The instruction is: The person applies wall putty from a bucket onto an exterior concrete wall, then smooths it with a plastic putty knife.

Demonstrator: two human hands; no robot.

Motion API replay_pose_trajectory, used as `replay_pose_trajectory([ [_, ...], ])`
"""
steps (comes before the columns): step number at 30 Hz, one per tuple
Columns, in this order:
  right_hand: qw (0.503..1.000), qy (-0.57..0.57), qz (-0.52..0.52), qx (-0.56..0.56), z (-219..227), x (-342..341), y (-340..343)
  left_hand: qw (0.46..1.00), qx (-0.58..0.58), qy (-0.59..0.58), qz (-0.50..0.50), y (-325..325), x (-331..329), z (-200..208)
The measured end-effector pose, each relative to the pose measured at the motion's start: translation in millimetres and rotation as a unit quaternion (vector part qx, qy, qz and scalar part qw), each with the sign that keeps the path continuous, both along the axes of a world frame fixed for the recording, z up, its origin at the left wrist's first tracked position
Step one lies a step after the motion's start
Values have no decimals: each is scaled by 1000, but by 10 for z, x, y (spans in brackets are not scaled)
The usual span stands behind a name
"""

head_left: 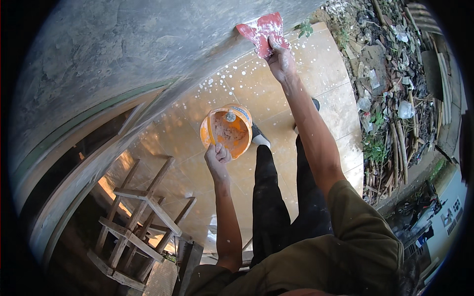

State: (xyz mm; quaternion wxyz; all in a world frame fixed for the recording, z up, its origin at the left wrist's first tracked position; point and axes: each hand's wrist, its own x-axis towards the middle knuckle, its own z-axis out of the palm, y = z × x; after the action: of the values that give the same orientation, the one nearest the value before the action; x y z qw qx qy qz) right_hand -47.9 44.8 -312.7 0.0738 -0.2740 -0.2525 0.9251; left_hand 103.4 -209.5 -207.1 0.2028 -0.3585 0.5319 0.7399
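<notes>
A grey wall (113, 54) rises along the far left, and a tan tiled floor (321, 69), spotted white, spreads from its foot to an edge on the right where littered ground (390, 106) begins. The left hand (217, 154) has its fingers clenched round the handle (211, 129) of an orange bucket (242, 145) holding pale paste (228, 134), with tile showing between it and the wooden frames (164, 216) at near left. Farther off and right, the right hand (281, 61) grasps a smeared red spreader (261, 30) in its fingers, one corner close by the wall, contact unclear, and tile reaches on to the littered edge.
</notes>
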Motion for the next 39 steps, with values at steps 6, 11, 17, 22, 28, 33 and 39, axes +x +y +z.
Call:
replay_pose_trajectory([
  [6, 982, -185, 18, 24, -741, 43, 367, 999, 13, -16, -45, 302, -45, -130],
  [11, 965, -245, 21, 88, -876, -277, 93, 998, -1, -25, -55, 407, -75, -143],
  [17, 971, -234, -11, 38, -776, -582, 123, 999, -3, -38, -37, 389, -71, -134],
  [22, 986, -159, 31, 51, -470, -666, 380, 999, -2, -32, -23, 334, -45, -153],
  [28, 999, -24, 23, 20, -53, -208, 429, 999, 18, -28, 13, 93, -34, -161],
  [33, 999, -43, -24, 13, -630, -144, 276, 998, 51, -35, 18, 142, -67, -222],
  [39, 994, -99, -28, 47, -1211, -203, -110, 998, 70, -9, -4, 74, -61, -343],
])
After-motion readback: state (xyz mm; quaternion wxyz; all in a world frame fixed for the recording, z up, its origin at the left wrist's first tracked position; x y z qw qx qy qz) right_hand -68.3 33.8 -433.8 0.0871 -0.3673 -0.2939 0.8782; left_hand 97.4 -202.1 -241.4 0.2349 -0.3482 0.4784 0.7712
